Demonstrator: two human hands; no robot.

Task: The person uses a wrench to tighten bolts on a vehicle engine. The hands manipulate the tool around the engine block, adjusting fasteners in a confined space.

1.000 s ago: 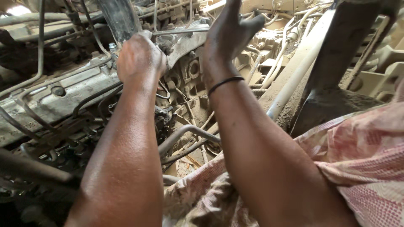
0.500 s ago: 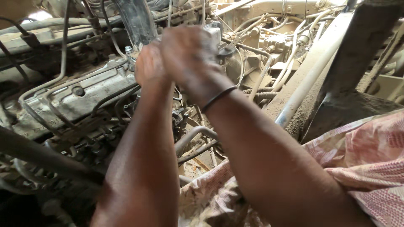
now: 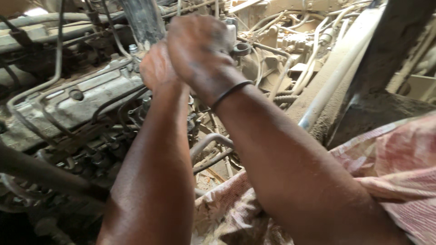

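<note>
Both my arms reach forward over a dusty engine. My left hand is clenched in a fist just above the engine's grey top cover, below a dark upright hose. My right hand, with a black band on its wrist, is closed right beside and partly over the left hand. Whatever the fingers grip is hidden behind the hands. A small metal ring-shaped part shows just right of my right hand; I cannot tell if it is held.
Thin metal pipes and dark hoses run over the engine at left. Pale tubes and wiring fill the bay at right, next to a dark slanted beam. A pink patterned cloth lies at lower right.
My right hand was raised and spread open; it has come down to the left and closed next to my left hand. The view has shifted slightly to the right.
</note>
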